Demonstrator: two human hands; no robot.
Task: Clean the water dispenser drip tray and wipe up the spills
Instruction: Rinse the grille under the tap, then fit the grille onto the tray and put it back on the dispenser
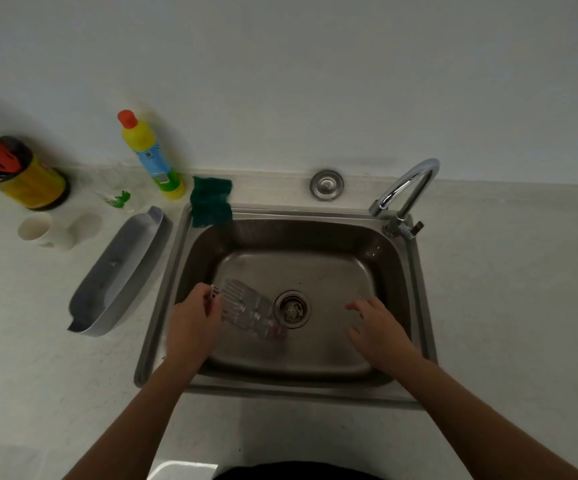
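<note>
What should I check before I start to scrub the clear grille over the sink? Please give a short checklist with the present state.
1. Clear grille held firmly: ok, the left hand grips its left end over the sink.
2. Right hand free: ok, open and holding nothing.
3. Green scouring pad within reach: ok, on the sink's back left rim.
4. Detergent bottle at hand: ok, upright beside the pad, cap on.
5. Water running from the faucet: not ok, no stream is visible.
6. Grey tray clean: cannot tell, it lies on the counter left of the sink.
</note>
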